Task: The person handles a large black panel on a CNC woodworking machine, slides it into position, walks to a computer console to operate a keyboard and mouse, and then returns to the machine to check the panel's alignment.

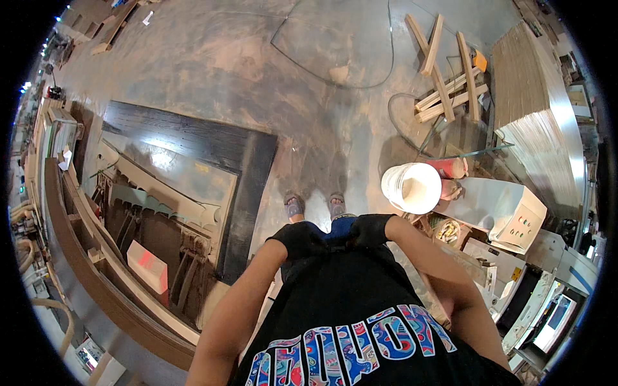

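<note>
Both my hands wear black gloves and are close together at my waist, by the lower hem of my black shirt (341,283). My left hand (300,240) is curled inward against the hem, and my right hand (369,231) mirrors it on the other side. Between them shows a bit of blue cloth (341,228), likely part of my clothing. The fingers of each hand look bent, but dark glove against dark shirt hides whatever they grip. Below, my feet in sandals (336,204) stand on the smooth floor.
A white bucket (434,188) stands front right, beside a red container (447,168). Farther off are loose wooden strips (461,77), a tall stack of flat sheets (523,90) and a cable (390,58). On the left are a black frame-like panel (187,132) and a long brown ledge (90,270).
</note>
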Action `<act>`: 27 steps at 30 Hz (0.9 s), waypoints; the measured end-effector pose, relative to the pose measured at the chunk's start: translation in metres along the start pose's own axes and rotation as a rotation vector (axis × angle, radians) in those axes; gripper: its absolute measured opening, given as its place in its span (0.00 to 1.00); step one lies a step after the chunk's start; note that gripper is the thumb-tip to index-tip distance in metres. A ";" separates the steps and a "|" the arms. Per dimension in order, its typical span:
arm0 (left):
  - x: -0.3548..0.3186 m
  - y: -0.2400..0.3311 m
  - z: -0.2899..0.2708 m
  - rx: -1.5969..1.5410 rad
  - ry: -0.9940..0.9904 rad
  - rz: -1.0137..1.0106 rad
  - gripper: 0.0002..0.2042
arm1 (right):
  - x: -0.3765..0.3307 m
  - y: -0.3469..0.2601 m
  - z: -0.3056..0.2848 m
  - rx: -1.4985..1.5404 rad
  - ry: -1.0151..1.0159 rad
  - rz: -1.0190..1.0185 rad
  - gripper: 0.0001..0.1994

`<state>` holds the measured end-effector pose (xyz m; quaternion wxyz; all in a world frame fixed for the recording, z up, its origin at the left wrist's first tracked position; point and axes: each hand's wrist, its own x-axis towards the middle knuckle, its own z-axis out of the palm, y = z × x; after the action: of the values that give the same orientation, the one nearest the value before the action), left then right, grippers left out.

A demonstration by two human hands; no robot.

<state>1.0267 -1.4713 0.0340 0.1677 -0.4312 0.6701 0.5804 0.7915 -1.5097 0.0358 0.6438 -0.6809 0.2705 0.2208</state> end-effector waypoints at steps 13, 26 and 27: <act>0.003 -0.039 0.010 -0.201 -0.128 0.074 0.14 | 0.029 -0.015 0.011 0.061 -0.001 -0.052 0.23; 0.008 -0.059 0.056 -0.290 -0.026 -0.005 0.12 | 0.043 -0.002 0.050 -0.011 0.137 0.010 0.18; 0.011 -0.069 0.064 -0.225 0.027 0.117 0.11 | 0.043 -0.001 0.053 0.033 0.155 -0.006 0.18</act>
<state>1.0562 -1.4138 -0.0352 0.0754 -0.4152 0.6270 0.6549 0.8275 -1.4606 0.0049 0.6326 -0.6862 0.3212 0.1609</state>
